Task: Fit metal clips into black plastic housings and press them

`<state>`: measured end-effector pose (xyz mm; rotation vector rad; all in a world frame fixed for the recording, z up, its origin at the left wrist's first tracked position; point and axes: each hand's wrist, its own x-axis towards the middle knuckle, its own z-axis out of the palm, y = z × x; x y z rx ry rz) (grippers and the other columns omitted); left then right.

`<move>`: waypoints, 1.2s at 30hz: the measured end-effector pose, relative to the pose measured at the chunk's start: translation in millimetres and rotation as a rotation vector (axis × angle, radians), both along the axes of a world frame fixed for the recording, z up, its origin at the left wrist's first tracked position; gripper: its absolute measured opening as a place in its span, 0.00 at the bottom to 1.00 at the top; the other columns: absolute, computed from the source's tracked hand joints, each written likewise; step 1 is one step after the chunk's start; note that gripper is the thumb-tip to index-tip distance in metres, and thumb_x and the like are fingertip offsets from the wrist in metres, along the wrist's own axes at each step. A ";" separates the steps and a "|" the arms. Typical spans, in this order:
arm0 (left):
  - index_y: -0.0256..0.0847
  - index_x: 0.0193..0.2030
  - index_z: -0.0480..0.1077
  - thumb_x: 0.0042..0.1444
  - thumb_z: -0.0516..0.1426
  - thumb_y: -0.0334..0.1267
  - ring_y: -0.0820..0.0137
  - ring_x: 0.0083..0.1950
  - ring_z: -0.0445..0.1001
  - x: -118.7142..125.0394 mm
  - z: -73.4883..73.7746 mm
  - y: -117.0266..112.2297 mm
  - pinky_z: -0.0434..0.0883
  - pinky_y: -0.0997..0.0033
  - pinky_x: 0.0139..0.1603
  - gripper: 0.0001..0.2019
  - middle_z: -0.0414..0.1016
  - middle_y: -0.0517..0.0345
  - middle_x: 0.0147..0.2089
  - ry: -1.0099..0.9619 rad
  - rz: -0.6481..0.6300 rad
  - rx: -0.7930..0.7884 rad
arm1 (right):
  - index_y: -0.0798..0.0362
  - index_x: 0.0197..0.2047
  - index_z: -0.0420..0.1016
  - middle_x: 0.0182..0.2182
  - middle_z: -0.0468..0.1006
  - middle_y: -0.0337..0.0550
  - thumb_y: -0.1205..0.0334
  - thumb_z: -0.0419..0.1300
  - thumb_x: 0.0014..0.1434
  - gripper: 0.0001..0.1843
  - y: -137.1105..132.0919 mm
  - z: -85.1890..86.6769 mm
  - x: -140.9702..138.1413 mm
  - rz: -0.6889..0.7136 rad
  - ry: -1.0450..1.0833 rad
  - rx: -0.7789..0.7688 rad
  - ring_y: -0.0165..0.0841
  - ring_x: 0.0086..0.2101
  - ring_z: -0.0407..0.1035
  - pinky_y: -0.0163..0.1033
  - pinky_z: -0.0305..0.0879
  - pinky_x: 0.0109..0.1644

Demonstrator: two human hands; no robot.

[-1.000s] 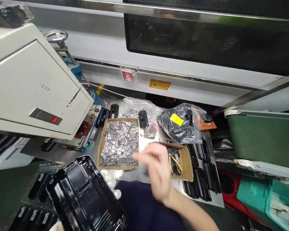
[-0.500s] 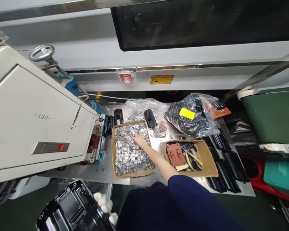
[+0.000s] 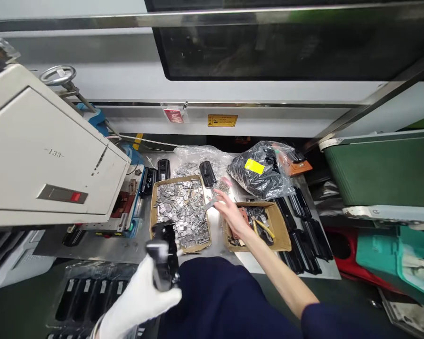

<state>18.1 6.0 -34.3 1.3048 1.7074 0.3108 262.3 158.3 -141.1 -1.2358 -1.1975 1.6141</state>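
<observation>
My left hand (image 3: 139, 294), in a white glove, grips a glossy black plastic housing (image 3: 167, 254), blurred by motion, low in front of me. My bare right hand (image 3: 233, 217) pinches a small flat grey metal piece (image 3: 209, 204) over the gap between two cardboard boxes. Many similar metal pieces (image 3: 182, 214) fill the left cardboard box (image 3: 153, 212). Just beyond my right fingertips lies a small clear bag of tiny metal parts (image 3: 223, 186). The right cardboard box (image 3: 283, 233), partly behind my right wrist, holds yellow-handled pliers (image 3: 265, 228) and a reddish-brown block (image 3: 242, 215).
A grey press cabinet (image 3: 67, 160) with a blue-based fixture stands left. At the back are a black part (image 3: 207, 173) and a bulging plastic bag (image 3: 261, 176). Black strips (image 3: 305, 235) line the table's right side. Below left sits a tray of black parts (image 3: 88, 296).
My right hand has lifted out of the metal-piece box and moved right, now with a piece in its fingers. My left hand has raised and turned the black housing. The view has shifted slightly.
</observation>
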 end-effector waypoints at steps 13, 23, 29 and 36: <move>0.47 0.49 0.69 0.56 0.60 0.35 0.68 0.42 0.75 130.2 49.5 35.3 0.74 0.66 0.44 0.14 0.73 0.61 0.44 0.013 -0.486 0.488 | 0.48 0.63 0.76 0.48 0.85 0.48 0.72 0.63 0.64 0.25 -99.2 134.8 143.9 0.020 0.047 0.940 0.38 0.46 0.82 0.40 0.83 0.50; 0.41 0.42 0.67 0.62 0.55 0.35 0.63 0.38 0.75 165.1 36.0 41.2 0.75 0.59 0.42 0.03 0.73 0.53 0.40 0.246 -0.544 0.668 | 0.61 0.59 0.74 0.48 0.84 0.54 0.73 0.56 0.70 0.16 -96.0 138.4 173.6 0.323 -0.402 1.139 0.34 0.51 0.79 0.35 0.75 0.60; 0.25 0.59 0.62 0.61 0.48 0.29 0.49 0.46 0.82 164.5 12.9 41.2 0.82 0.49 0.46 0.20 0.77 0.32 0.49 0.508 -0.648 1.129 | 0.64 0.56 0.75 0.47 0.85 0.53 0.72 0.53 0.73 0.14 -103.1 131.1 142.6 0.357 -0.485 1.259 0.35 0.52 0.79 0.35 0.73 0.63; 0.30 0.57 0.62 0.59 0.54 0.29 0.52 0.45 0.81 164.2 23.5 40.8 0.83 0.51 0.46 0.19 0.77 0.36 0.48 0.477 -0.578 1.016 | 0.57 0.58 0.78 0.58 0.80 0.55 0.62 0.62 0.71 0.15 -108.1 88.1 146.1 -0.001 -0.521 1.190 0.44 0.66 0.66 0.53 0.62 0.73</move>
